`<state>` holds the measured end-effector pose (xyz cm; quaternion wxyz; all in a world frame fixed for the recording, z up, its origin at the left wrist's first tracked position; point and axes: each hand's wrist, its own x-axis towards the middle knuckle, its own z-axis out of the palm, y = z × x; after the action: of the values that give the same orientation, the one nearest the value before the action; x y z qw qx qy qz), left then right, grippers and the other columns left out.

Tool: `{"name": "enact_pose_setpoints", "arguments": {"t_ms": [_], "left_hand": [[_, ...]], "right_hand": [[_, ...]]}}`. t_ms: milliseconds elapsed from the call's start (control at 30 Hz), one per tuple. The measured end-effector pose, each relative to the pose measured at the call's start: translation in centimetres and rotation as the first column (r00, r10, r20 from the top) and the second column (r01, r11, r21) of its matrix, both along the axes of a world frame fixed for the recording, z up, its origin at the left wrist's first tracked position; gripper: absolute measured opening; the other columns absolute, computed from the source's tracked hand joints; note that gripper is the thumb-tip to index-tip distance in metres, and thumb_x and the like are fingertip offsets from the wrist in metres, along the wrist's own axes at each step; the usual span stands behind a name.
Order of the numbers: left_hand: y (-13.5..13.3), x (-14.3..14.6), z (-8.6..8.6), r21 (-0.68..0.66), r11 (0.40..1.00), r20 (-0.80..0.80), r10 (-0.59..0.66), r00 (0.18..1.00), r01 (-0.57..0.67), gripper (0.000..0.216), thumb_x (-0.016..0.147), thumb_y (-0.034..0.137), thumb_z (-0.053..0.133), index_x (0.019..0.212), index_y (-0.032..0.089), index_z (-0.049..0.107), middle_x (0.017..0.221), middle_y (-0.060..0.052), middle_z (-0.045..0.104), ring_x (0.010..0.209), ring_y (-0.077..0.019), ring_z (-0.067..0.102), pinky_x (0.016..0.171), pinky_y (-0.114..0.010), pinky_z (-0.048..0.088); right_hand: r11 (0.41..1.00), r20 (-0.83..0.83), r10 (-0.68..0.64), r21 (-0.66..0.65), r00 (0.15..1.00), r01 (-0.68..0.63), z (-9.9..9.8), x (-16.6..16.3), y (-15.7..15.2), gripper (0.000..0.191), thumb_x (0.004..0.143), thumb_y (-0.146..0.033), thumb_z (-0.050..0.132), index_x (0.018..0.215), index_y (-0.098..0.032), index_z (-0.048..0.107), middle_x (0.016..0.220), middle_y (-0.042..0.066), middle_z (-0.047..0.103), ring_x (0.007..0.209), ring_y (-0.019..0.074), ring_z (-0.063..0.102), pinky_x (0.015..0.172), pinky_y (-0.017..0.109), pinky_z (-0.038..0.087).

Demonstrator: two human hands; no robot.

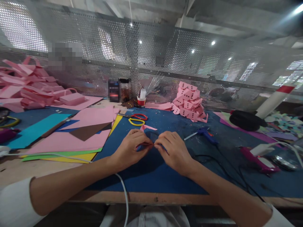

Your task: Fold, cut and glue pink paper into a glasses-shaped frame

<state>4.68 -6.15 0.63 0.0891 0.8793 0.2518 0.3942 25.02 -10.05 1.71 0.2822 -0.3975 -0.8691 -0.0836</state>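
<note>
Above the blue mat, my left hand and my right hand meet fingertip to fingertip. Both are closed in a pinch, and whatever lies between the fingers is too small or hidden to name. Just behind them shows a small folded pink paper piece; I cannot tell whether it touches the fingers. Scissors with red and yellow handles lie beyond my left hand. Right of my right hand rests a blue glue gun, its cord running toward the front edge.
Pink sheets and a brown piece lie left. Pink paper shapes are heaped far left; a stack of hole-punched pink pieces stands behind. A white cable passes under my left forearm. A magenta device sits right.
</note>
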Motion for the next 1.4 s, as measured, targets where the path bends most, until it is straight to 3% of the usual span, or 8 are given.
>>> {"name": "enact_pose_setpoints", "arguments": {"t_ms": [133, 267, 400, 500, 600, 767, 1000, 1400], "left_hand": [[0.1, 0.0, -0.1, 0.001, 1.0, -0.013, 0.001, 1.0, -0.001, 0.007, 0.085, 0.017, 0.058, 0.087, 0.021, 0.063, 0.078, 0.001, 0.068, 0.074, -0.0134, 0.059, 0.089, -0.034, 0.039], [0.2, 0.1, 0.1, -0.018, 0.999, -0.007, 0.029, 1.0, -0.029, 0.006, 0.086, 0.02, 0.058, 0.085, 0.02, 0.063, 0.077, 0.001, 0.067, 0.073, -0.0138, 0.059, 0.088, -0.034, 0.039], [0.2, 0.1, 0.3, -0.071, 0.995, 0.009, 0.077, 0.997, -0.076, 0.006, 0.085, 0.021, 0.059, 0.082, 0.02, 0.064, 0.074, 0.001, 0.066, 0.074, -0.0147, 0.058, 0.085, -0.033, 0.04], [0.2, 0.1, 0.3, -0.111, 0.988, 0.015, 0.107, 0.994, -0.105, 0.006, 0.084, 0.022, 0.061, 0.08, 0.02, 0.065, 0.074, 0.0, 0.066, 0.077, -0.0162, 0.057, 0.082, -0.032, 0.04], [0.2, 0.0, 0.1, -0.136, 0.985, 0.022, 0.111, 0.994, -0.107, 0.006, 0.084, 0.021, 0.061, 0.08, 0.02, 0.065, 0.075, 0.0, 0.067, 0.079, -0.0167, 0.057, 0.082, -0.032, 0.041], [0.4, -0.1, -0.1, -0.104, 0.992, 0.018, 0.078, 0.997, -0.076, 0.006, 0.084, 0.022, 0.06, 0.08, 0.02, 0.064, 0.075, 0.0, 0.067, 0.077, -0.0159, 0.058, 0.085, -0.033, 0.04], [0.4, 0.1, -0.1, -0.048, 0.998, -0.01, 0.039, 0.999, -0.039, 0.007, 0.085, 0.021, 0.059, 0.081, 0.02, 0.064, 0.074, 0.001, 0.068, 0.076, -0.0151, 0.06, 0.087, -0.034, 0.04], [0.4, -0.3, 0.2, -0.086, 0.993, -0.067, 0.073, 0.995, -0.079, 0.018, 0.092, 0.025, 0.05, 0.099, 0.023, 0.066, 0.083, -0.001, 0.067, 0.088, -0.0177, 0.057, 0.094, -0.036, 0.037]], "right_hand": [[0.998, -0.056, -0.003, -0.056, 0.998, 0.0, -0.3, 0.0, 0.1, 0.014, 0.097, -0.022, 0.046, 0.09, -0.018, 0.058, 0.093, 0.005, 0.061, 0.09, 0.0188, 0.052, 0.079, 0.035, 0.036], [0.981, -0.24, 0.0, -0.188, 0.971, -0.047, -0.5, 0.1, 0.6, 0.011, 0.094, -0.024, 0.052, 0.088, -0.019, 0.059, 0.092, 0.004, 0.06, 0.089, 0.0167, 0.054, 0.081, 0.032, 0.039], [0.92, -0.458, 0.003, -0.347, 0.889, -0.182, -0.2, 0.3, 0.9, 0.022, 0.097, -0.027, 0.045, 0.088, -0.019, 0.064, 0.091, 0.003, 0.061, 0.089, 0.0145, 0.057, 0.082, 0.028, 0.044], [0.879, -0.523, -0.026, -0.419, 0.852, -0.23, -0.1, 0.4, 1.1, 0.03, 0.099, -0.029, 0.04, 0.09, -0.02, 0.067, 0.091, 0.003, 0.062, 0.089, 0.014, 0.058, 0.082, 0.028, 0.044], [0.864, -0.534, -0.048, -0.446, 0.844, -0.233, -0.2, 0.4, 1.2, 0.026, 0.097, -0.031, 0.045, 0.088, -0.02, 0.067, 0.091, 0.002, 0.063, 0.087, 0.0137, 0.059, 0.079, 0.027, 0.044], [0.892, -0.522, -0.053, -0.408, 0.851, -0.194, -0.6, 0.0, 1.3, 0.013, 0.088, -0.032, 0.061, 0.085, -0.02, 0.066, 0.086, 0.0, 0.061, 0.081, 0.0132, 0.057, 0.074, 0.026, 0.043], [0.915, -0.465, -0.058, -0.379, 0.883, -0.139, -1.0, -0.1, 1.3, 0.016, 0.091, -0.029, 0.058, 0.08, -0.019, 0.061, 0.081, 0.0, 0.057, 0.077, 0.0127, 0.055, 0.071, 0.026, 0.041], [0.81, -0.509, -0.18, -0.562, 0.842, -0.167, -1.1, 0.9, 1.9, 0.018, 0.091, -0.032, 0.054, 0.083, -0.017, 0.06, 0.076, -0.002, 0.057, 0.068, 0.0116, 0.049, 0.063, 0.024, 0.038]]}}
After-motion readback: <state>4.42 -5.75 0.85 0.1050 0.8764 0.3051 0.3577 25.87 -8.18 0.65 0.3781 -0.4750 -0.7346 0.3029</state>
